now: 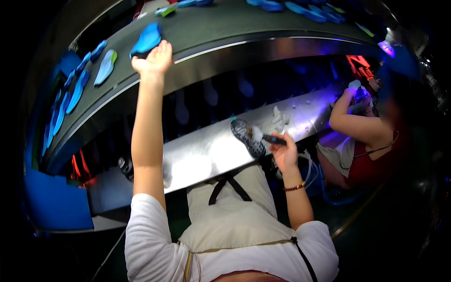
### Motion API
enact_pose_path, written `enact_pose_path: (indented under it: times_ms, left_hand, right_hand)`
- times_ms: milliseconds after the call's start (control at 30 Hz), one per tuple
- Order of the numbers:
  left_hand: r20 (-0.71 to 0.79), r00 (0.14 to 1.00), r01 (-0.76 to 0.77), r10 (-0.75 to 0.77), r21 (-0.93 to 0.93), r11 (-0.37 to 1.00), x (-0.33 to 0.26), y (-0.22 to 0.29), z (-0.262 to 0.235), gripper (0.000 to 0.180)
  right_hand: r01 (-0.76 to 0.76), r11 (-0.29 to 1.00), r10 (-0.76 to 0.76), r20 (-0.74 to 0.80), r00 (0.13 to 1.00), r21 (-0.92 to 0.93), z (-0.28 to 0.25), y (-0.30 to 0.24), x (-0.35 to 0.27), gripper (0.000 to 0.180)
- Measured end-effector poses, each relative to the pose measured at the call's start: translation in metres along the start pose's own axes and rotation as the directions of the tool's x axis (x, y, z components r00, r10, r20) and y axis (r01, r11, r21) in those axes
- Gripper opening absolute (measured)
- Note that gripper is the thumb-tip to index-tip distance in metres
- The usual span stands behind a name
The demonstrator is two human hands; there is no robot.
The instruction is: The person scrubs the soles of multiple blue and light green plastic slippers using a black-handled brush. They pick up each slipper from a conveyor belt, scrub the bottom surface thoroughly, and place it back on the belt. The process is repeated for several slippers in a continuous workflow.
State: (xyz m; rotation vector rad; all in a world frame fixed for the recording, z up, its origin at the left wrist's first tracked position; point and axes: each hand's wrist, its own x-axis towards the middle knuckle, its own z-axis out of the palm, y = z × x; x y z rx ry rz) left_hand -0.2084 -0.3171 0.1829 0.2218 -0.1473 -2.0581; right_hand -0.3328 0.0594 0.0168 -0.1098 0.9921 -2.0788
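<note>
At the conveyor's near edge, my left hand (154,60) is stretched far forward, thumb and fingers around the heel end of a blue insole (147,38). Its dark underside shows just above my palm. My right hand (285,155) grips a brush (274,139) by its black handle, low over the metal ledge. The brush's pale head reaches over a black-and-grey speckled, shoe-shaped piece (245,136) lying on that ledge. Brownish stuff shows beside the pale head; whether the bristles touch the piece I cannot tell.
A dark green conveyor belt (206,29) curves across the far side, carrying several blue and green insoles (79,91). Below it runs a shiny metal ledge (202,157) with white scraps (279,117). At the right a co-worker (361,127) sits, hands under purple light. Red-lit heaters glow underneath.
</note>
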Motion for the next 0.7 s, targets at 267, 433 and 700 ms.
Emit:
enact_pose_path:
  times_ms: [267,433,700]
  left_hand:
    - [0.395,0.909,-0.310,-0.131,0.853,0.420,0.007,-0.159,0.054,0.059]
    - [0.585,0.774,-0.628,-0.242,0.663,-0.408,0.085,-0.240,0.073,0.071]
    - [0.687,0.698,-0.698,-0.204,0.588,-0.408,0.216,-0.334,0.111,0.087]
  right_hand:
    - [-0.056,0.996,0.058,0.028,0.998,-0.067,-0.031,0.008,0.009,0.036]
    - [-0.081,0.993,0.066,0.170,0.983,0.083,-0.044,0.019,0.026,0.032]
    - [-0.039,0.999,0.034,0.168,0.985,0.030,-0.058,0.016,0.043,0.030]
